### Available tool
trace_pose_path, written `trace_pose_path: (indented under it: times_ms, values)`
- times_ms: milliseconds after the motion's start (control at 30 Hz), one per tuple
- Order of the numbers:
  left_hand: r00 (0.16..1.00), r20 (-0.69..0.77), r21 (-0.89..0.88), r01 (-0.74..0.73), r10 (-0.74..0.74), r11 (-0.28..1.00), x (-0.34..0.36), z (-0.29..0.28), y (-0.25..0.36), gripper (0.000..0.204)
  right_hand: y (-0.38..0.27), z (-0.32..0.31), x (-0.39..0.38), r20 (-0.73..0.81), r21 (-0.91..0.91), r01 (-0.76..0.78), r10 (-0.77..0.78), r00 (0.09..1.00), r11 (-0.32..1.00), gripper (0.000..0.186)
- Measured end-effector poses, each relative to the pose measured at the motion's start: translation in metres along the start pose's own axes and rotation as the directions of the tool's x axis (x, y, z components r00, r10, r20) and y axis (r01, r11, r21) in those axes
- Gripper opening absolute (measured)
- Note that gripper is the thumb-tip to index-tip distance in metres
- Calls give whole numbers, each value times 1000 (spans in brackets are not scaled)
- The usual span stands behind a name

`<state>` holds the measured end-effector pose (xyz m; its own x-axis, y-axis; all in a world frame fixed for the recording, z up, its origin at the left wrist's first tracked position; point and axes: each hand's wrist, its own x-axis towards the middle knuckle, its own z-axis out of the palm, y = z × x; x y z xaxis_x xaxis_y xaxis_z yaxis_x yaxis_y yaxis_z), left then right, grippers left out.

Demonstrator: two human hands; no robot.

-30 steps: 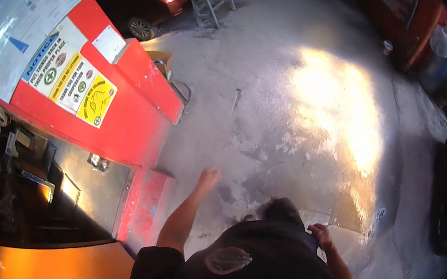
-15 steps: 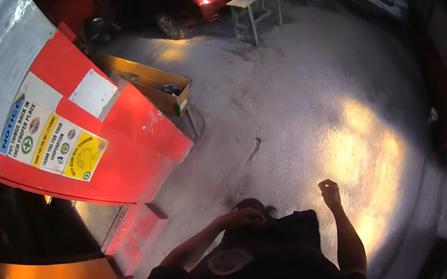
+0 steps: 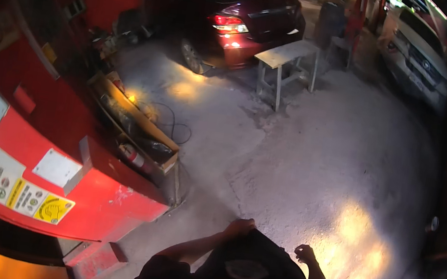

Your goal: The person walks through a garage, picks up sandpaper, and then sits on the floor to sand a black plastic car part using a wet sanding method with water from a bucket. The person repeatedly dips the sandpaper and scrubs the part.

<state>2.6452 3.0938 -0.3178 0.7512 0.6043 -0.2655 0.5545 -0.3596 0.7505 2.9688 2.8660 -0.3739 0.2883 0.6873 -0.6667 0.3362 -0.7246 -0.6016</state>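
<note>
My left hand [image 3: 240,227] is curled in front of my dark shirt [image 3: 243,269], at its upper edge, and nothing shows in it. My right hand [image 3: 305,253] is raised beside the shirt, fingers folded in a loose fist, also holding nothing. Both forearms rise from the lower edge. A big red machine housing [image 3: 97,196] with white and yellow stickers stands just left of my left arm. Grey concrete floor [image 3: 315,168] lies ahead of both hands.
A wooden tray of tools [image 3: 135,125] sits against the red housing, with a black cable [image 3: 175,127] looped beside it. Farther off stand a dark red car [image 3: 233,22], a white bench [image 3: 291,55] and a white car [image 3: 416,46].
The view has tilted up and forward, bringing the cars and bench into sight. My left hand pulled back from an outstretched reach to my shirt; my right hand stays raised.
</note>
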Motion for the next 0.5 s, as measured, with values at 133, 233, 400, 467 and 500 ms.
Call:
trace_pose_path:
  times_ms: [133, 233, 400, 467, 500]
  values:
    - [983, -80, -44, -167, 163, 985, 121, -57, 85, 20, 42, -74, 23, -204, 522, -129, 270, 941, 843, 14]
    - [982, -27, -45, -187, 186, 981, 233, -68, 114, 18, 63, -99, 53, -184, 669, -254, 487, 854, 698, 8]
    - [992, -16, -133, -128, 127, 983, 416, -41, 65, 25, 76, -153, 117, -174, 31, -168, 171, 970, 985, 15]
    - [905, 225, -290, 415, -360, 862, 455, -55, 33, 26, 37, -190, 147, -211, 154, -86, 118, 970, 984, 17]
    - [823, 288, -351, 566, -490, 745, 471, -59, -3, 29, 12, -225, 173, -234, 195, -22, 68, 970, 981, 19]
